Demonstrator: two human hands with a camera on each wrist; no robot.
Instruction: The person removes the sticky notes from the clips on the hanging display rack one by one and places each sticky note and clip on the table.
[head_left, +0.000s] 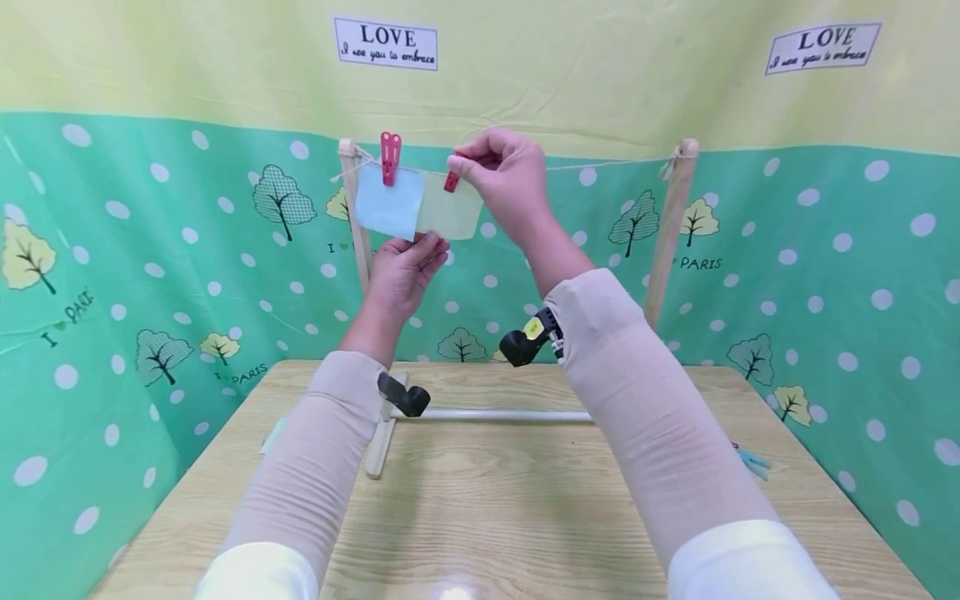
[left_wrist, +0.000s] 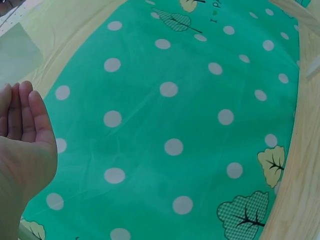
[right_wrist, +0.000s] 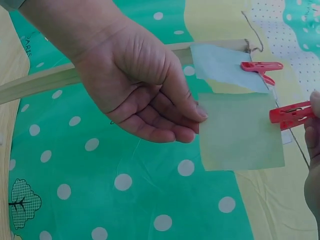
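Observation:
A pale yellow-green square of paper [head_left: 456, 208] hangs at the line, with a red clothespin [head_left: 451, 182] over its top edge. My right hand [head_left: 517, 179] pinches that clothespin's handles between thumb and fingers. At the paper's lower edge, my left hand [head_left: 405, 271] holds the sheet between thumb and fingertips, as the right wrist view shows closely on the left hand [right_wrist: 145, 85]. Beside it, a light blue paper [head_left: 386, 204] hangs under another red clothespin [head_left: 390, 158]. The left wrist view catches only part of the left hand [left_wrist: 25, 140] and the yellow-green paper [left_wrist: 20, 55].
The string [head_left: 607, 164] runs between two wooden posts, the right post [head_left: 671, 233] leaning slightly. A white rod [head_left: 495, 414] joins the stand's base on the wooden table [head_left: 480, 517]. Blue clothespins [head_left: 753, 462] lie by the right forearm; light blue paper [head_left: 273, 435] lies left.

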